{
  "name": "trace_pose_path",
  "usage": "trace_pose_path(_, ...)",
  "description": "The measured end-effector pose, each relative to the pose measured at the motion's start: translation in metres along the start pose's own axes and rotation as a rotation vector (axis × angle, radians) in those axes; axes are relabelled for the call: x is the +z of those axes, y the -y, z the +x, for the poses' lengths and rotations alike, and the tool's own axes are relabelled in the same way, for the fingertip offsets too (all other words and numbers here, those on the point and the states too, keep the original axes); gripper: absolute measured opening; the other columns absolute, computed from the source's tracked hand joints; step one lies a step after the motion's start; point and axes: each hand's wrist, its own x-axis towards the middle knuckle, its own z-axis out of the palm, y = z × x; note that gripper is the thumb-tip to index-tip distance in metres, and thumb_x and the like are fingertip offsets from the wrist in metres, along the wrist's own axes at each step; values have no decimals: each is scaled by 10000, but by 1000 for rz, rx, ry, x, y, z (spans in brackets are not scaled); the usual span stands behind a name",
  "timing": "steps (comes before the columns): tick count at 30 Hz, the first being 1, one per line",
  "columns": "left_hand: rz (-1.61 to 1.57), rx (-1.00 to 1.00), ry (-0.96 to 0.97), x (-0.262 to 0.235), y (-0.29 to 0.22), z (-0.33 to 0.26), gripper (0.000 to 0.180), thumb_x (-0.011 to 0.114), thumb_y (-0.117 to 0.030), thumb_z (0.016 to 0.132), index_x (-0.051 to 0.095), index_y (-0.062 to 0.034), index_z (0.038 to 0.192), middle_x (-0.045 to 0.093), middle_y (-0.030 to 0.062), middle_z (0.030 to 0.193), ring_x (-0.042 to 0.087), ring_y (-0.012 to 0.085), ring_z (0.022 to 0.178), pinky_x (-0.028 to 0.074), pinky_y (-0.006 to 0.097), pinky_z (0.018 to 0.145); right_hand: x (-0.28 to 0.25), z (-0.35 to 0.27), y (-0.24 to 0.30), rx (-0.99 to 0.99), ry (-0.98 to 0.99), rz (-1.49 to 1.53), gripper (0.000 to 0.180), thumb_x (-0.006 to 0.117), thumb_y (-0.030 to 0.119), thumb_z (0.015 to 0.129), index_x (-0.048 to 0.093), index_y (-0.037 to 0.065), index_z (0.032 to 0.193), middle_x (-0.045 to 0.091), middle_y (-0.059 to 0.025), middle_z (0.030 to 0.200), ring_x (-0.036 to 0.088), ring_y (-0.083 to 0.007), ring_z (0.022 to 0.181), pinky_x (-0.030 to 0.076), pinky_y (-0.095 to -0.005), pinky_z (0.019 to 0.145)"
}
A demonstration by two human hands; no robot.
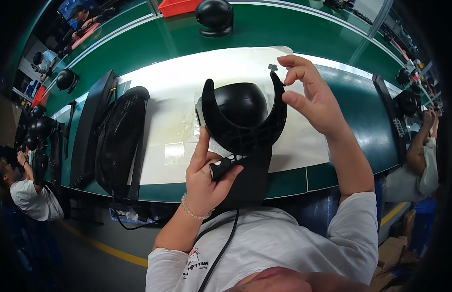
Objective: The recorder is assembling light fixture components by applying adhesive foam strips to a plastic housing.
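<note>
Presently, my left hand (pixel 206 182) grips one spotted black piece (pixel 221 168); my right hand (pixel 316 100), half-curled and open, stands beside one horned shell (pixel 243 138), one dome (pixel 240 102) showing between its horns (pixel 209 95).

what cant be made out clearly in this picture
- Head view: part of the dark, pale-spotted piece, covered by the left hand.
- Head view: the black crescent's underside, hidden by its own upper side.
- Head view: the red bin's far part, cut off by the top edge.
</note>
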Motion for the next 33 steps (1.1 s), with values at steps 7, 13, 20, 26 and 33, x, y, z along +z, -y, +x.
trace_pose_path(7,46,19,30,-1,1,0,245,738,-32,643,502,34,630,308,266,1347,526,147,563,463,237,583,-4,7,-3,80,30,39,120,557,183,843,525,70,868,444,-85,1240,400,-218,1146,307,-342,955)
trace_pose_path(13,8,5,5,2,0,0,237,739,-30,642,511,37,653,310,274,1342,543,146,578,470,239,591,-5,9,-1,202,101,108,150,520,208,870,519,59,858,459,-106,1253,404,-202,1141,300,-348,959)
trace_pose_path(20,7,7,2,2,-3,0,235,734,-32,650,518,51,686,314,296,1328,544,152,577,474,241,592,9,0,3,-30,-135,-247,87,581,127,809,560,49,842,572,-83,1086,514,-241,1042,373,-350,882)
trace_pose_path(26,39,22,23,1,-2,-1,241,736,-42,653,516,54,681,321,299,1322,544,151,577,476,240,596,6,-9,-3,-437,-203,-698,160,627,87,737,607,59,893,612,-50,959,555,-231,969,396,-349,817)
trace_pose_path(33,-55,92,-23,-4,3,-7,382,770,-39,609,488,-25,868,397,271,1275,582,218,692,494,288,630,1,10,-7,435,125,564,427,436,307,890,469,9,1193,602,-51,962,478,-21,649,351,-155,534)
